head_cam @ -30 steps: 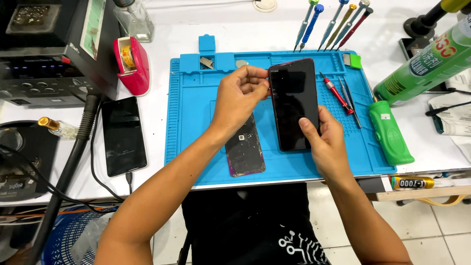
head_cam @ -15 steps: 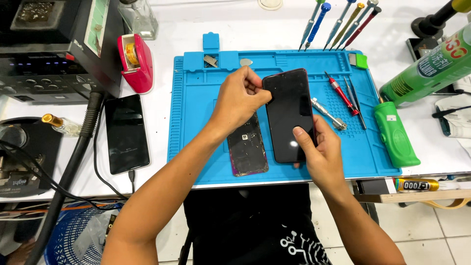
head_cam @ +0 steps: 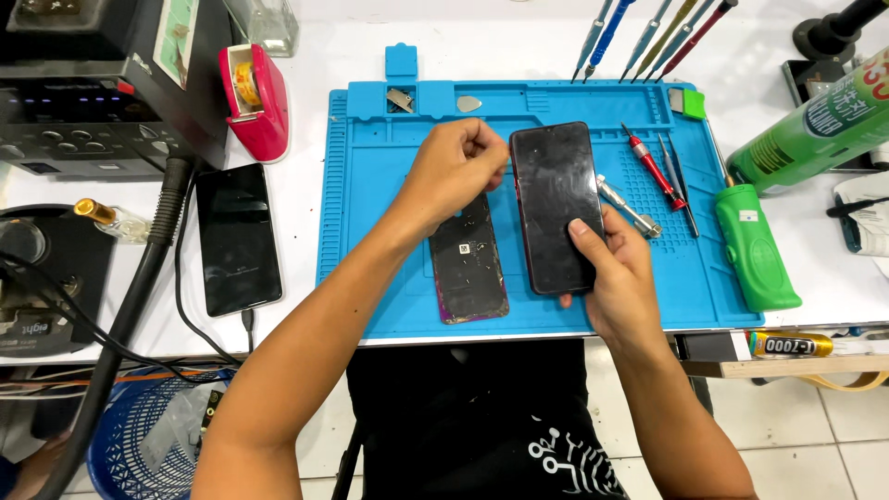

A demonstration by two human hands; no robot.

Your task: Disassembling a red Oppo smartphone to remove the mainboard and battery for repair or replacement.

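Little has shifted: right hand (head_cam: 619, 278) still grips the phone (head_cam: 556, 206), left hand (head_cam: 456, 168) pinched shut at its top-left edge, back cover (head_cam: 468, 264) below.

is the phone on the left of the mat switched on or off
Off, it seems: the phone lies flat with a dark screen, a cable at its bottom end.

Bright, even overhead light, sharp focus, soft short shadows, faint glare on the dark phone screen (head_cam: 556, 204), slight wide-angle bending at edges.
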